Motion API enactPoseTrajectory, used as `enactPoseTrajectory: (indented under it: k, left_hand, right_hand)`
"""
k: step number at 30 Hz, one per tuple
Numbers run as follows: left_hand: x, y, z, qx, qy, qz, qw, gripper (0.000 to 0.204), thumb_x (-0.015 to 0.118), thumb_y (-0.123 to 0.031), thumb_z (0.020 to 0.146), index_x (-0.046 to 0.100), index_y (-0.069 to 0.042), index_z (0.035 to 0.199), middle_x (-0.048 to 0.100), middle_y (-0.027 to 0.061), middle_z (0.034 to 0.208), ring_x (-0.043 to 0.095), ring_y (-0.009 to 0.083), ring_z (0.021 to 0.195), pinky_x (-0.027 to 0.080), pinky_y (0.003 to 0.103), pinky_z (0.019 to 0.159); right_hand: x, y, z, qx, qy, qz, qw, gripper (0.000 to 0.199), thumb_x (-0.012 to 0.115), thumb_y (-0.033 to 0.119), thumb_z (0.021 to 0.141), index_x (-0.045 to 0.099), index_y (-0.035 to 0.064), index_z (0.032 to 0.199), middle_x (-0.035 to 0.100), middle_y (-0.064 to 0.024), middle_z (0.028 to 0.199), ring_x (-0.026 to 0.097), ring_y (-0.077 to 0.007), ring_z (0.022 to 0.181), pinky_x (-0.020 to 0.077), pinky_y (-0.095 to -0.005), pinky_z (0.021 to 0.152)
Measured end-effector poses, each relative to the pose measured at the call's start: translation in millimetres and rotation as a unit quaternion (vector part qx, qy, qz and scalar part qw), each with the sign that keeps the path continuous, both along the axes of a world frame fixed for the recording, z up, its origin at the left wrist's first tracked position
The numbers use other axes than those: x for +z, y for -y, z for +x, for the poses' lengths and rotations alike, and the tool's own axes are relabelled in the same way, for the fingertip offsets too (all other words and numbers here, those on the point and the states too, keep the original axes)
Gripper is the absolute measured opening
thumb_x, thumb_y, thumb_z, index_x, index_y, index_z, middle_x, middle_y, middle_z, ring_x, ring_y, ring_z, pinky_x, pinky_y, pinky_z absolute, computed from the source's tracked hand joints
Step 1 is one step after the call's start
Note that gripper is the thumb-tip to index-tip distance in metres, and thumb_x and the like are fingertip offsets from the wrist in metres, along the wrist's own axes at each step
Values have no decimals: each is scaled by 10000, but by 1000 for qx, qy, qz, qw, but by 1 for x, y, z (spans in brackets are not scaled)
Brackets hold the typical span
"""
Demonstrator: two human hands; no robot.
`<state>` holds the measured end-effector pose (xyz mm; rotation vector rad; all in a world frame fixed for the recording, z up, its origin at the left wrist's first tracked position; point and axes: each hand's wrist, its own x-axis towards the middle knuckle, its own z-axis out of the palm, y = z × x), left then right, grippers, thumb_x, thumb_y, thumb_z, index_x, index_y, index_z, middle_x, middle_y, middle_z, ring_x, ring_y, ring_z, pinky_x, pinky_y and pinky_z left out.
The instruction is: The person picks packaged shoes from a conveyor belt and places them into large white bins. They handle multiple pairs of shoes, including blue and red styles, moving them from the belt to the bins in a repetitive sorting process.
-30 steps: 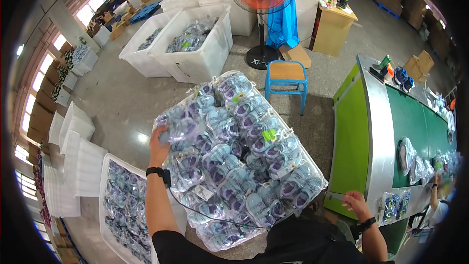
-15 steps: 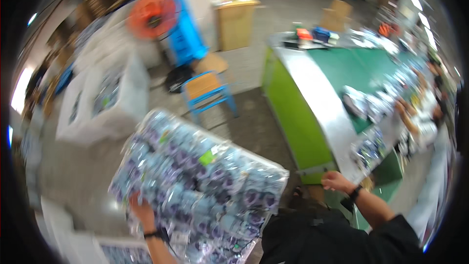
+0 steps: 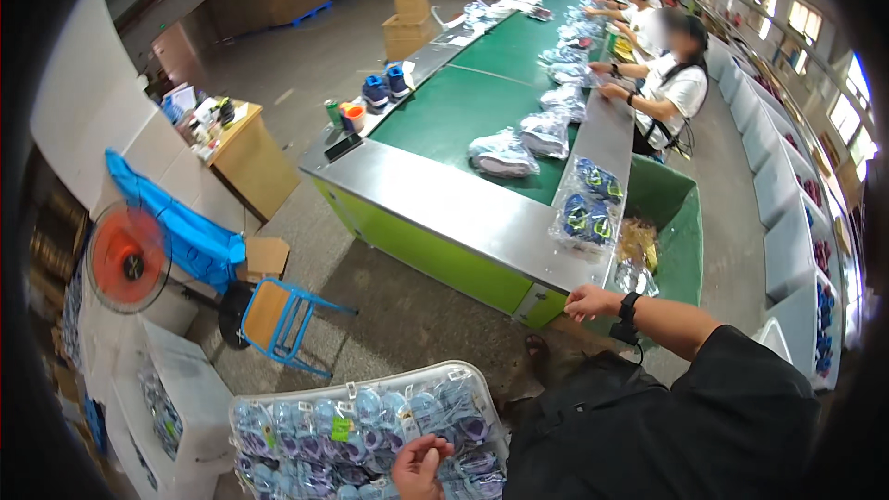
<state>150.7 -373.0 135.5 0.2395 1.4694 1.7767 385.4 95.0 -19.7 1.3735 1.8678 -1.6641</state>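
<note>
At six o'clock, the left hand (image 3: pixel 421 466) is clamped on the top face of a big clear bag of packed shoes (image 3: pixel 361 440); it looks bulky, soft and slick, best gripped by its edge. At three o'clock the right hand (image 3: pixel 593 302), forearm outstretched, fingers loosely curled and empty, touches the green conveyor table (image 3: pixel 444 199).

One head-worn fisheye view looks down, near the conveyor table (image 3: pixel 463 208), facing along it.
</note>
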Motion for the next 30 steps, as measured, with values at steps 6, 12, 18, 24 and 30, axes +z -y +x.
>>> enactPoseTrajectory:
  k: [6, 12, 18, 24, 30]
  left_hand:
    - [7, -71, 12, -36, 83, -68, 994, 275, 658, -156, 1026, 645, 18, 1239, 720, 96, 1067, 698, 212, 947, 567, 347, 883]
    - [-1, -159, 12, -95, 99, -109, 984, 281, 640, -154, 1033, 621, 22, 1251, 689, 118, 1154, 688, 207, 984, 560, 329, 870]
    - [-56, -281, -37, -217, -47, -218, 950, 305, 670, -223, 1015, 653, 14, 1206, 685, 37, 945, 632, 105, 806, 507, 252, 695]
    - [-141, -427, -68, -479, -184, -217, 830, 458, 692, -139, 981, 559, -6, 1398, 681, 122, 1246, 659, 164, 1082, 528, 291, 934]
    - [-216, -589, 4, -469, -406, -112, 776, 690, 729, -329, 949, 464, 27, 1477, 529, 247, 1429, 502, 384, 1337, 405, 476, 1120]
  right_hand:
    - [-18, -64, 49, -82, -15, 39, 996, 323, 720, 294, 937, 668, 56, 1150, 722, -30, 974, 712, -117, 802, 526, -282, 602]
    - [-48, -189, 86, -264, 25, 349, 899, 586, 763, 422, 819, 648, -22, 1184, 721, -196, 1019, 700, -344, 949, 548, -410, 858]
    - [-60, -334, 89, -347, 62, 393, 849, 686, 741, 438, 853, 605, -49, 1317, 646, -290, 1267, 605, -410, 1242, 477, -451, 1073]
    - [-100, -345, 88, -376, 71, 341, 859, 759, 780, 467, 829, 579, -36, 1361, 621, -297, 1302, 598, -400, 1247, 476, -439, 1070]
    - [-98, -293, 119, -566, -147, 74, 808, 769, 796, 276, 827, 471, -45, 1446, 693, -174, 1161, 701, -247, 936, 565, -347, 826]
